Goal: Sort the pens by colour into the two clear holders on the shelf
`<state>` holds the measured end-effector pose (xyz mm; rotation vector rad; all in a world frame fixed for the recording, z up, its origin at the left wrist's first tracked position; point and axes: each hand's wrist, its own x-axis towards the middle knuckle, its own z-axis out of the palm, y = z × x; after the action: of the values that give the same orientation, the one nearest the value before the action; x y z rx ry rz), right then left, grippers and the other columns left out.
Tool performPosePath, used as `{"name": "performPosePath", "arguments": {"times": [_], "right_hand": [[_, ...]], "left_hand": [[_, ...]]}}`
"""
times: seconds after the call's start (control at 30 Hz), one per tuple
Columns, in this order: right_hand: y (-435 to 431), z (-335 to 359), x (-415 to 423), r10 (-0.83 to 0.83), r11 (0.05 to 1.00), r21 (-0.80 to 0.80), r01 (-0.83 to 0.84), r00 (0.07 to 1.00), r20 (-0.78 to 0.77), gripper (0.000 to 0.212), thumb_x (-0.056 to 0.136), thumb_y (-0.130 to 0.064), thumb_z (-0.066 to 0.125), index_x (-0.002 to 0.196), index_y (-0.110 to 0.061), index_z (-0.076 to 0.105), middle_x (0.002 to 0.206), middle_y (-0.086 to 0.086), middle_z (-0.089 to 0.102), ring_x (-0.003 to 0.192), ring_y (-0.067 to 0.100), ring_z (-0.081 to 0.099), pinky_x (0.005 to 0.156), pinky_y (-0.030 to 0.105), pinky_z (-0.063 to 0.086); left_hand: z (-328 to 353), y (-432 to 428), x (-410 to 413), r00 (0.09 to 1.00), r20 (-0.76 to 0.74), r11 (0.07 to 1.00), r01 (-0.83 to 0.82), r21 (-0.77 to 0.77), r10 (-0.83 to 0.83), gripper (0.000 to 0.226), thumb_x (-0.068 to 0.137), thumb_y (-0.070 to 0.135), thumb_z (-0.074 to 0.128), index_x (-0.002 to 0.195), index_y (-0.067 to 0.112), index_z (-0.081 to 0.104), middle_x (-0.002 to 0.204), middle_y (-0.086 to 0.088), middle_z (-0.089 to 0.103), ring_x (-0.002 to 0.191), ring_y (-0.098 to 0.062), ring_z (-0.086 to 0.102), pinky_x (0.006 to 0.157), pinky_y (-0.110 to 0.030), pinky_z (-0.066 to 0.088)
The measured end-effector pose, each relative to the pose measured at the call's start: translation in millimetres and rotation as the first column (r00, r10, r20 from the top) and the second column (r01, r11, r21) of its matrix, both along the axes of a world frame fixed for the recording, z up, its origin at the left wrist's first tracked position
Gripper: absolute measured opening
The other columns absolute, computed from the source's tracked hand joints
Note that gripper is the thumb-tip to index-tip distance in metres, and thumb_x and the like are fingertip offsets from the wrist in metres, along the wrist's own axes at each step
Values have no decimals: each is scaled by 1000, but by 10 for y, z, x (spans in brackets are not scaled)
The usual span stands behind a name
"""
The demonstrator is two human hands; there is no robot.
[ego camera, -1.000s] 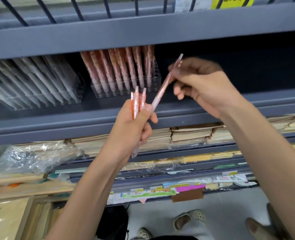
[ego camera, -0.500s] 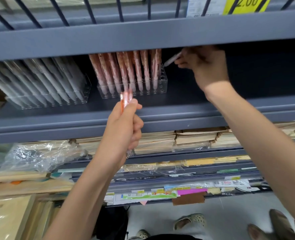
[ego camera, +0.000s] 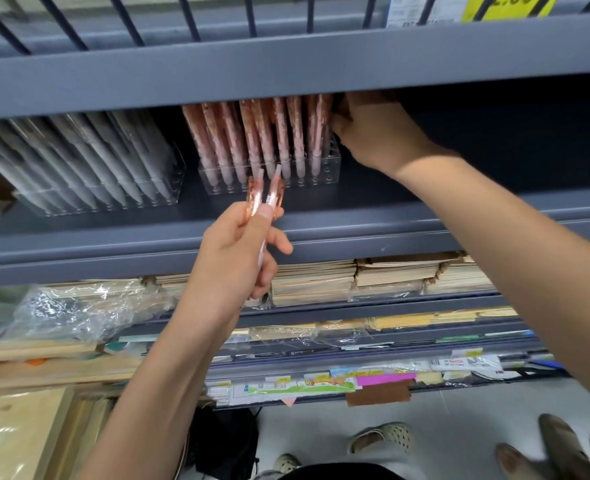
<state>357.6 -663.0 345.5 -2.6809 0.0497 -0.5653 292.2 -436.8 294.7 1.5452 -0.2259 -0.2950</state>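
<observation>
1. The upper shelf edge (ego camera: 286, 64) overhangs the pink pen holder (ego camera: 269, 168), hiding the pen tops; access from above is low.
2. The right hand (ego camera: 373, 133) occupies the holder's right end.
3. Right of the holder, the shelf board (ego camera: 477, 199) lies bare.
4. The white pen holder (ego camera: 96, 188) stands just left; a narrow gap separates them.
5. The left hand (ego camera: 234, 258) with two pens (ego camera: 266, 195) blocks the front.

Bare forearms, no sleeves; perforated cream clog-style shoes (ego camera: 382, 436) on the feet.

Stationery shop aisle. Grey metal shelves (ego camera: 321, 237) carrying pens in clear holders (ego camera: 269, 174), wrapped paper stacks (ego camera: 390, 275); yellow price tag (ego camera: 508, 6) showing above, edge labels (ego camera: 321, 382) running below.
</observation>
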Motion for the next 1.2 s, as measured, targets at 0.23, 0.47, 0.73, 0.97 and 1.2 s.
{"name": "performPosePath", "arguments": {"times": [0.23,0.47,0.73,0.97,1.2], "right_hand": [[-44,-32,-245,-199,850,511,130,977,82,18,90,-27,63,87,-10,69,74,5,69,64,15,61,60,29,49],[146,-237,-789,352,462,871,-165,936,-9,9,85,-25,71,88,-18,75,70,1,65,48,10,38,41,22,26],[145,-274,-904,418,485,859,-165,907,-61,11,84,-28,74,90,-18,76,74,-1,65,49,5,35,44,18,26],[62,-139,-792,155,283,928,-243,966,206,9,90,-5,62,84,-10,67,76,12,71,52,20,57,45,26,45],[-140,-35,-565,-237,422,864,-275,886,398,12,89,5,54,84,-2,63,62,-1,69,54,18,65,53,28,51]], "left_hand": [[-61,-40,-13,998,6,995,59,-76,-59,25,106,34,45,100,10,45,83,-11,74,37,-10,29,35,-16,23],[-71,-183,-54,991,13,985,134,-107,-133,31,100,39,48,100,10,58,78,-7,74,37,-12,38,36,-19,29],[-49,-245,-52,989,7,979,149,-141,-149,25,105,31,48,96,12,62,70,-3,68,36,-10,34,36,-16,25],[-57,-127,-17,994,-4,993,112,-47,-112,28,104,38,48,94,22,68,67,-2,64,36,-10,33,36,-15,23],[-81,-37,20,989,-53,988,131,-85,-135,37,96,46,42,91,24,71,62,-3,56,37,-12,25,39,-15,22]]}}
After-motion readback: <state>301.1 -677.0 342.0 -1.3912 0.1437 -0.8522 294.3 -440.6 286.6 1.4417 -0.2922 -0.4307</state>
